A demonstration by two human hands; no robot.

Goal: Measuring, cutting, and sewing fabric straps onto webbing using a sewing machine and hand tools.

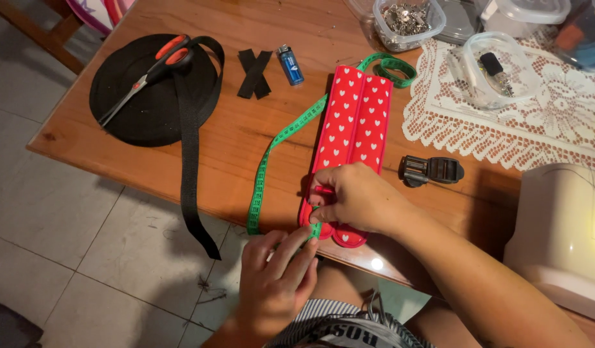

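Observation:
A red padded strap piece with white hearts (354,119) lies lengthwise on the wooden table (246,129), its near end at the table's front edge. My right hand (356,196) rests on that near end, fingers pinching a green measuring tape (286,132) against it. My left hand (277,274) is just below the table edge, fingertips touching the tape's end beside the right hand. The tape runs up along the strap piece's left side and curls past its far end.
A roll of black webbing (149,96) with red-handled scissors (157,67) on it sits at the left, one strap hanging off the edge. Two short black strips (254,73), a blue lighter (289,64), a black buckle (431,170), plastic containers (407,22), a lace mat (516,122) and a white sewing machine (561,232) are around.

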